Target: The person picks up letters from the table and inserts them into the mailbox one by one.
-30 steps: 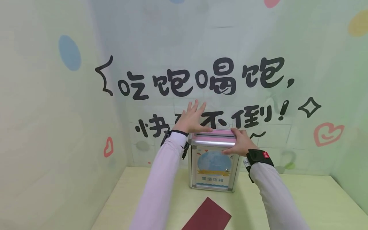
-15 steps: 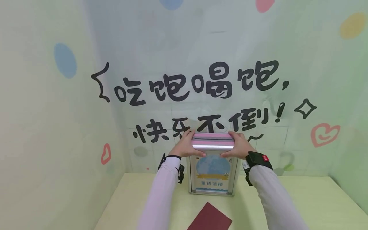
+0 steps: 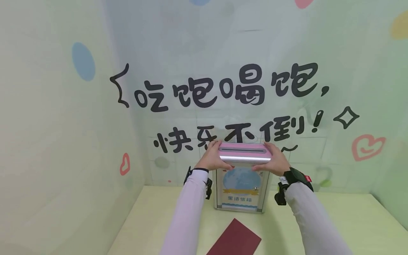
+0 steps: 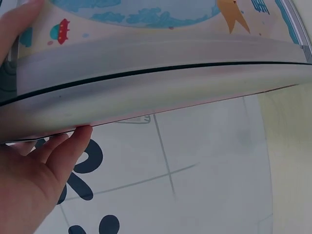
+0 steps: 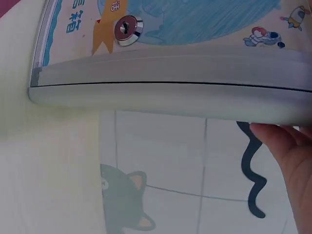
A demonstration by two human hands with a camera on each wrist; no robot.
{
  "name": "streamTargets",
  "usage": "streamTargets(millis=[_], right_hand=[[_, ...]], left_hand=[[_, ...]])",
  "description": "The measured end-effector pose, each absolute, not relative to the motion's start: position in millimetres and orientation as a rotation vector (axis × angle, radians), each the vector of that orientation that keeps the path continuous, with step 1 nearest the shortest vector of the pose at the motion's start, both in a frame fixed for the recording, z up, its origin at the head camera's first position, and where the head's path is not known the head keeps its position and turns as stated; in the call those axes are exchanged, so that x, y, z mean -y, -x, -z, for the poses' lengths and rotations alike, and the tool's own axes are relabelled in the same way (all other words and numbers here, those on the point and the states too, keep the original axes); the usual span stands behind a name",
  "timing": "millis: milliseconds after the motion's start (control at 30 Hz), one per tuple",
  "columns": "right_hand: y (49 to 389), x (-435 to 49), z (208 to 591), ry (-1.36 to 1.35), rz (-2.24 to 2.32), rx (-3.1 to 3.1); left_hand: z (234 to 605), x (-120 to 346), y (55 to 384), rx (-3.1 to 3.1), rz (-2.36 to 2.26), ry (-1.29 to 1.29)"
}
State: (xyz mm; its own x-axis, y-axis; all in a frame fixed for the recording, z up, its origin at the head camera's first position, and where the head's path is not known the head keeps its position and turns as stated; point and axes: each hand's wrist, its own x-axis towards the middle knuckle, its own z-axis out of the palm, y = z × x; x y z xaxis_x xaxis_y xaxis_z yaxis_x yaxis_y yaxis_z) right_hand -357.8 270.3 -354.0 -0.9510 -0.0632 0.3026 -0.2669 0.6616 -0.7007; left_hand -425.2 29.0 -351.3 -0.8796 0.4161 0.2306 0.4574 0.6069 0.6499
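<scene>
A mailbox with silver edges, a pink top with a narrow slot, and a printed front stands upright at the back of the table. My left hand grips its top left corner, thumb on the front and fingers behind the side. Mirroring it, my right hand grips the top right corner. Fingers lie along the box's edge in the left wrist view. A round key lock shows on the front panel in the right wrist view.
A dark red rectangular card lies on the pale table in front of the mailbox. Close behind rises a printed wall with large black characters, and another wall borders the left side.
My left hand, spread open above the mailbox a second ago, has come down onto its top left corner. My right hand has kept its hold at the right corner. The head view shifted slightly.
</scene>
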Motion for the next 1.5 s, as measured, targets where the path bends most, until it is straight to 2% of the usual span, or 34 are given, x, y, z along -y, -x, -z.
streamTargets(millis=[167, 300, 500, 667, 1100, 1500], right_hand=[[346, -277, 384, -0.104, -1.412, 2.582], [330, -280, 422, 0.001, -1.501, 2.698], [306, -275, 497, 0.065, -1.341, 2.920], [288, -262, 534, 0.115, -1.213, 2.949], [284, -233, 573, 0.003, -0.877, 3.069], [279, -222, 563, 0.075, -0.665, 3.154]], left_hand=[[350, -28, 426, 2.774, 1.158, 0.728], [347, -29, 424, 2.781, 1.151, 0.705], [348, -30, 423, 2.785, 1.147, 0.698], [349, -33, 424, 2.782, 1.153, 0.715], [350, -31, 424, 2.775, 1.204, 0.698], [350, -32, 425, 2.774, 1.211, 0.693]])
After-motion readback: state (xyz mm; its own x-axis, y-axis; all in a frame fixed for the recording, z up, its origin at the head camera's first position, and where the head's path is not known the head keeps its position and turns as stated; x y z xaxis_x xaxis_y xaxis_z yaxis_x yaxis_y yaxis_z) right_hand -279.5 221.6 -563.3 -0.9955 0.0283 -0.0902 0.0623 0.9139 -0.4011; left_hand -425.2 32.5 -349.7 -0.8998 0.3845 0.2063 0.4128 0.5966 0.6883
